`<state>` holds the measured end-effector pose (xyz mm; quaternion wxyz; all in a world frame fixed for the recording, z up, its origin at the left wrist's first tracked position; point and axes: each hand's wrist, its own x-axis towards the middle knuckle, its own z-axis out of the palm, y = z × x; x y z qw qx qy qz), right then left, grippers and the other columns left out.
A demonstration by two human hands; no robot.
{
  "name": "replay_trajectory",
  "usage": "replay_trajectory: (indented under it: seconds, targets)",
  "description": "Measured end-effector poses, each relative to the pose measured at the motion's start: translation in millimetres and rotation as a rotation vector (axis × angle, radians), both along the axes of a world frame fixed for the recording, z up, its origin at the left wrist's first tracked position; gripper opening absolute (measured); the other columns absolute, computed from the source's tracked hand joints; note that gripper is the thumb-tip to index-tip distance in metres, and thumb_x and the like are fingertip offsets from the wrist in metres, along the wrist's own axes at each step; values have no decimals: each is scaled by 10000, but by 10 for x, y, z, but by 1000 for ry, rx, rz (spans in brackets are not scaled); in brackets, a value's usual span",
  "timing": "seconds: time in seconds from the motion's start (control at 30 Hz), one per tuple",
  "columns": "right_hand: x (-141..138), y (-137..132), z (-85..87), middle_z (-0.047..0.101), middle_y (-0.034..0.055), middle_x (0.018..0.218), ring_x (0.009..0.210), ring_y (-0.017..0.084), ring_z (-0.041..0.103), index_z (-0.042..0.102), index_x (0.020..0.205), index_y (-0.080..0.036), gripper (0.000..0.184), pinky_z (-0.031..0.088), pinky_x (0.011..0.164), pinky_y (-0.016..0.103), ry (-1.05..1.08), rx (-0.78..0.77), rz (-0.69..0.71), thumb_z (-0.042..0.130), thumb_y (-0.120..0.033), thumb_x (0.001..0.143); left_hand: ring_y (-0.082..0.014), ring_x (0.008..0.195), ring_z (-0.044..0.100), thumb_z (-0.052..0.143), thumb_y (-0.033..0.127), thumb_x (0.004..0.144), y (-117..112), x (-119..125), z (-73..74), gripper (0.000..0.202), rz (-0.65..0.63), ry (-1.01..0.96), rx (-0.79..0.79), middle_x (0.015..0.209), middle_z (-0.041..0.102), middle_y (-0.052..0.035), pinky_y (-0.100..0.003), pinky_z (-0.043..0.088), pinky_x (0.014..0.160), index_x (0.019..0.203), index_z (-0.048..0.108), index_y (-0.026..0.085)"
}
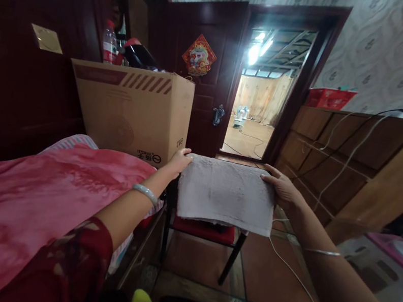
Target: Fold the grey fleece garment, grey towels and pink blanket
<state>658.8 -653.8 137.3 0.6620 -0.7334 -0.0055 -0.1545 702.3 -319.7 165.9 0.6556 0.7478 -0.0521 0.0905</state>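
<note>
A pale grey-white towel (227, 194) with faint brownish marks hangs in front of me, its upper edge nearly level. At its top left corner, my left hand (178, 164) is closed, thumb and fingers pinching the cloth. My right hand (281, 187) grips the top right corner, thumb on the near face and some fingers behind, partly hidden. Behind and below the towel stands a dark-framed chair with a red seat (207, 230). Whether the towel rests on the chair's back or hangs only from my hands, I cannot tell.
A pink blanket (63, 190) covers a bed at left, beside a large cardboard box (135, 109). Wooden drawers (357, 141) line the right wall. A white cable (304, 276) trails over the tiled floor. A white-and-pink plastic stool (379, 263) stands at right. Ahead, a doorway opens.
</note>
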Motion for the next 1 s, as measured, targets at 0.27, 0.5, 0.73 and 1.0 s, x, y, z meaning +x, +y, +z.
replay_trajectory:
  seconds: [0.27,0.5,0.73,1.0]
  targets:
    - [24,-32,19,723,68,978,785,228,656,620,1308,-187,677,525,689,339,-112,-238,-108,687,-354,656,-250,1137,635,627,140,732,51,1,-8,505,-1,-95,157,1272,667,-168,-370,465,1023,1234,644,99]
    - [-200,126,147,703,151,1148,1115,352,599,744,1113,-211,394,462,945,503,-370,-975,-345,521,-436,879,-338,1301,503,651,204,765,-18,-125,60,431,118,-224,378,1298,623,-189,-463,314,1157,1186,667,112]
    - [-253,549,153,474,125,1504,1350,394,416,428,1498,-305,723,318,1067,588,-536,-1309,-151,500,-683,885,-408,1445,281,693,684,713,-184,-506,-82,918,-1,-583,1026,1537,409,-188,-595,159,1186,1458,444,207]
    - [-232,576,-17,608,155,1316,1149,368,553,489,1453,-251,747,403,943,493,-538,-1309,-178,462,-728,879,-340,1255,488,675,741,690,-73,-306,-131,958,-153,-680,1117,1388,530,-157,-465,386,1078,1455,441,213]
